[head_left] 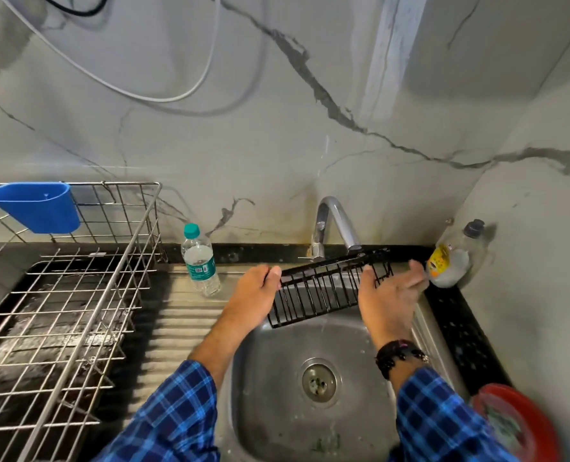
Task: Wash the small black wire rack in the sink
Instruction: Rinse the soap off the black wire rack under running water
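The small black wire rack [323, 290] is held tilted over the steel sink [270, 378], right under the spout of the chrome tap [338, 225]. My left hand [255, 295] grips its left end, thumb over the top rim. My right hand [388, 295] is at the rack's right end, fingers spread, palm against the wires; whether it grips them is unclear. A thin trickle of water seems to fall below the rack. The drain [319, 381] lies under my wrists.
A plastic water bottle [200, 260] stands on the ribbed drainboard [177, 328]. A large steel dish rack [60, 295] with a blue cup holder [37, 206] fills the left. A dish soap bottle [455, 258] sits in the right corner; a red lid [510, 425] lower right.
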The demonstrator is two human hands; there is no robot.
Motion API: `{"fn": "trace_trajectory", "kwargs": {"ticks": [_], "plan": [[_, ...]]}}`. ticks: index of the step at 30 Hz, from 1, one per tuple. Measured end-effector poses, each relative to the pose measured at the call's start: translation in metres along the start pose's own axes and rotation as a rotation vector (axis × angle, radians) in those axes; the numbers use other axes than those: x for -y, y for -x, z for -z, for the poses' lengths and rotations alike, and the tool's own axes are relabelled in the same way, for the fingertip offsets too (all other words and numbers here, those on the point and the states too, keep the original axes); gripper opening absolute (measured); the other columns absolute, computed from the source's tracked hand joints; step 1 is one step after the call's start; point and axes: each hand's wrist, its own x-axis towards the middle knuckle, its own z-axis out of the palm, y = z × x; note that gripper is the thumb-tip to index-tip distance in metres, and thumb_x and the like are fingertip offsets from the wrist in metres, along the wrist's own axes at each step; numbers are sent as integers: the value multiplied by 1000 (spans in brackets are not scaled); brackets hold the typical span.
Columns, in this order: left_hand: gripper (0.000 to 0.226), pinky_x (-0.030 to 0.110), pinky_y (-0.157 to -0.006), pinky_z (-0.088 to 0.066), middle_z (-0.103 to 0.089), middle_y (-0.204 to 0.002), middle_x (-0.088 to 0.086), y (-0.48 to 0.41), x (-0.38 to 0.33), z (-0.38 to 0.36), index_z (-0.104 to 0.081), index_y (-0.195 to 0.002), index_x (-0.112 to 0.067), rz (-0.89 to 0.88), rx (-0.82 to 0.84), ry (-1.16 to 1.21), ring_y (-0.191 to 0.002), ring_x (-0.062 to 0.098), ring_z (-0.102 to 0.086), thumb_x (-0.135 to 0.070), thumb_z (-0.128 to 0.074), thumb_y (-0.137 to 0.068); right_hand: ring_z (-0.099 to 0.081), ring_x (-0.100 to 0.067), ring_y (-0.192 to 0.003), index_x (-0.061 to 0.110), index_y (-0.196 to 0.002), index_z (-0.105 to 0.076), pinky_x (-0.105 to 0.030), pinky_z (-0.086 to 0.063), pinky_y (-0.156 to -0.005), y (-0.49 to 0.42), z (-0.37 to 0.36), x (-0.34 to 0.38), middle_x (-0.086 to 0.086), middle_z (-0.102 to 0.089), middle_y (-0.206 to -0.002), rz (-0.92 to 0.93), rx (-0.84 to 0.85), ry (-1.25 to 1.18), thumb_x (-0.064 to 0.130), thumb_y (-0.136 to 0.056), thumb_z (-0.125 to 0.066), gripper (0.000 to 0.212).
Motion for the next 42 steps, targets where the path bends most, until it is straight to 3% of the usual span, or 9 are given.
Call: {"fn": "trace_trajectory", "kwargs": {"ticks": [4,9,13,18,23,29,33,38,42], "plan": [[40,28,-64,-42,-56,-77,1,-7,6,6,-57,-84,-14,31,-19,42,-72,14,-54,-41,-38,-106,-6,-40,-152,27,-155,-14,-65,-18,-117,-16,-21,-1,-17,0,-166,265,161,388,47,-101,-44,65],[40,30,-63,-43,-52,-66,-6,-8,9,2,-53,-73,-19,-48,-19,61,-64,12,-51,-35,-39,-106,13,-38,-152,16,-159,0,-62,9,-117,10,-47,-1,-18,13,-165,608,291,725,53,-102,-13,69],[39,50,-70,-54,-56,-68,2,-11,14,-2,-55,-74,-18,-67,11,144,-70,30,-59,-36,-41,-106,-1,-29,-155,14,-159,-7,-55,-2,-123,29,-61,-9,-12,-3,-167,978,387,757,50,-103,-18,68],[41,59,-81,-56,-55,-71,-2,-15,20,6,-56,-80,-20,-68,108,198,-73,22,-59,-50,-40,-101,-30,-32,-148,14,-144,-46,-66,-10,-118,-22,-31,-17,-13,-41,-155,664,119,763,55,-98,-26,64],[38,52,-80,-53,-53,-70,-6,-19,15,7,-55,-77,-19,-143,109,187,-71,12,-53,-41,-41,-105,-51,-31,-118,14,-101,-65,-72,-21,-111,-52,-11,-13,-7,-58,-110,513,-19,657,45,-100,-27,49],[39,38,-71,-49,-53,-71,-12,-20,7,-10,-54,-74,-24,-154,127,222,-70,7,-52,-43,-40,-104,-59,-17,-77,26,-79,-60,-51,-35,-105,-17,-22,17,6,-59,-74,787,92,784,39,-104,-20,49],[35,27,-79,-46,-60,-75,-14,-18,-14,-26,-59,-78,-35,-205,162,194,-76,-1,-57,-32,-40,-107,-56,-22,-100,20,-113,-61,-50,-36,-104,15,-40,9,0,-62,-106,944,180,701,31,-97,-31,35],[36,61,-80,-58,-55,-82,2,-10,-2,-19,-61,-84,-18,9,230,527,-81,21,-55,-43,-45,-104,-27,-27,-150,15,-156,-30,-63,-14,-118,3,-17,-30,-10,-31,-162,1048,273,836,48,-99,-31,66],[41,41,-70,-61,-53,-94,5,-13,1,-13,-60,-104,-2,87,215,555,-82,15,-52,-40,-44,-104,11,-21,-155,35,-160,4,-57,-6,-123,-20,11,-61,2,13,-168,616,260,773,54,-101,-9,63]]}}
